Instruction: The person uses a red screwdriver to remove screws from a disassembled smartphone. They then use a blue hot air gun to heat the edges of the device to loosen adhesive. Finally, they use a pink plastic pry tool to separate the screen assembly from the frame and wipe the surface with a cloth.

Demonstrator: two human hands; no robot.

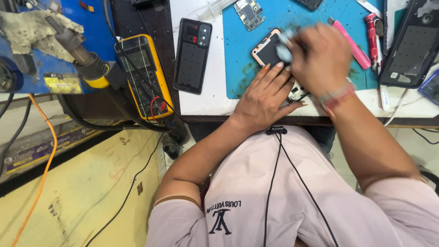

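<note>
**Both hands on the phone at the mat's edge**

Nearest me, my left hand (265,98) lies flat and open, fingers spread, pressing the near end of the phone (267,49) against the blue mat (238,68). My right hand (320,57), at one o'clock from the left, is blurred; it is clenched around a pale wad (286,48) that touches the phone's far end. At three o'clock from that hand lie a pink tool (352,43) and a red screwdriver (371,32). At nine o'clock from the phone rests a dark back cover (192,55), then a yellow multimeter (144,75). At twelve o'clock, a circuit board (249,13).
</note>
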